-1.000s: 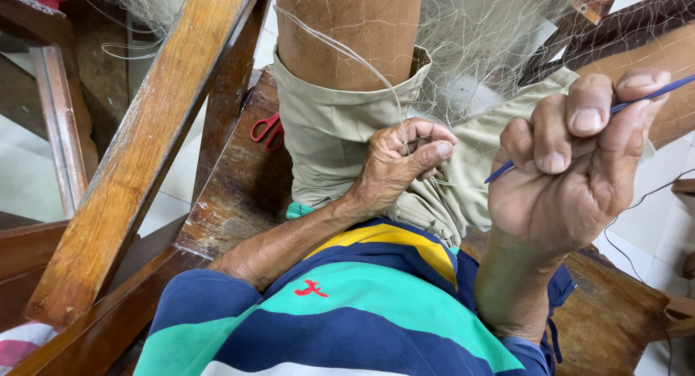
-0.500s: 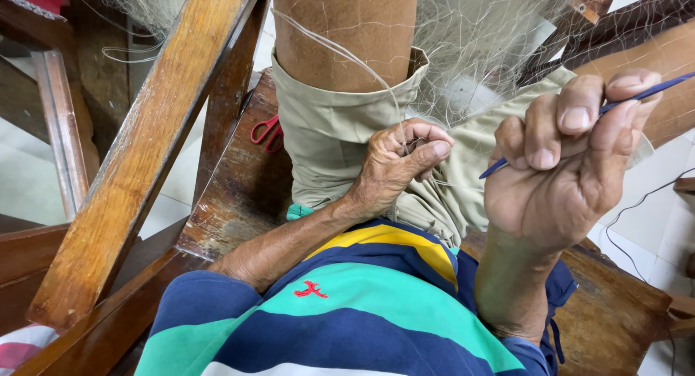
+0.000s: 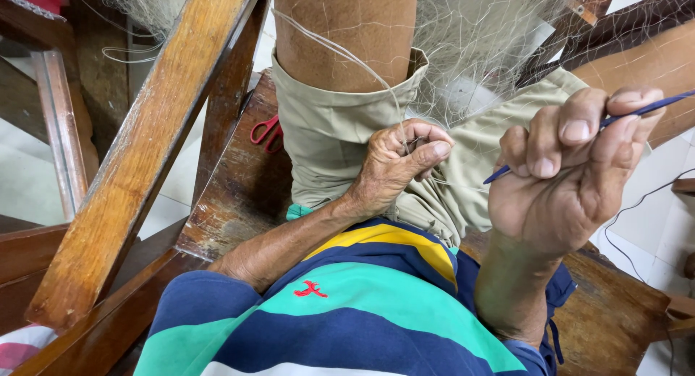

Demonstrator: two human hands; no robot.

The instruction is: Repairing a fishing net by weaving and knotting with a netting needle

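Note:
My left hand (image 3: 398,166) rests on my lap, fingers pinched on a fold of pale fishing net (image 3: 478,50) and a thin line that runs up over my raised knee. My right hand (image 3: 572,180) is lifted to the right, palm toward me, thumb and fingers closed on a slim blue netting needle (image 3: 507,172) whose far end pokes out past my fingertips. The net hangs in front of my knees and drapes over my khaki shorts (image 3: 340,137).
A slanted wooden beam (image 3: 145,151) crosses the left side. Red-handled scissors (image 3: 266,133) lie on the worn wooden seat (image 3: 232,195) beside my left thigh. Dark wooden furniture stands at the upper right over a white tiled floor (image 3: 644,231).
My right hand with the blue needle has shifted slightly left and down. My left hand stays pinched on the net at my lap.

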